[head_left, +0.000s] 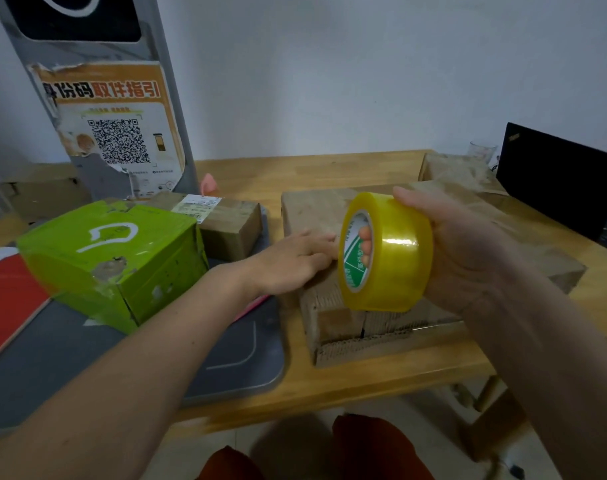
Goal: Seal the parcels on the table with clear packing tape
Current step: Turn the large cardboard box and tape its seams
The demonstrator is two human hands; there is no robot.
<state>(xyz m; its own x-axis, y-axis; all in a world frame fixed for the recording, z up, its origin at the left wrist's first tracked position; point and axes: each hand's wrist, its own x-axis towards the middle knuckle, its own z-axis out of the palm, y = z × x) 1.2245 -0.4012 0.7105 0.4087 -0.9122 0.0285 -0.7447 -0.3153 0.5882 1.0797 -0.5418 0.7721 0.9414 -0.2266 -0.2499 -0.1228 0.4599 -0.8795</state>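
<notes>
I see the roll of tape (387, 252) held up over the near end of the big brown parcel (357, 317), gripped by the right hand (468, 251): the thumb lies over the top of the roll and the fingers (364, 245) curl through the core, their tips showing inside the green-printed ring. The left hand (295, 261) lies flat on the top of that same parcel, fingers straight and together, holding nothing, their tips just beside the roll's near face. The parcel sits on the wooden table (347, 375), its near end showing raw corrugated edges. To the left, a green box (115, 261) wrapped in glossy tape stands on a grey mat (156, 358), and behind it, touching its far corner, is a smaller brown box (229, 223) with a white shipping label. A red sheet (8, 296) lies at the far left edge. An upright grey stand (98, 64) with an orange QR poster rises behind the green box. At the far right of the table I see a black laptop (558, 181) standing open, with a clear glass (482, 150) just beside it.
</notes>
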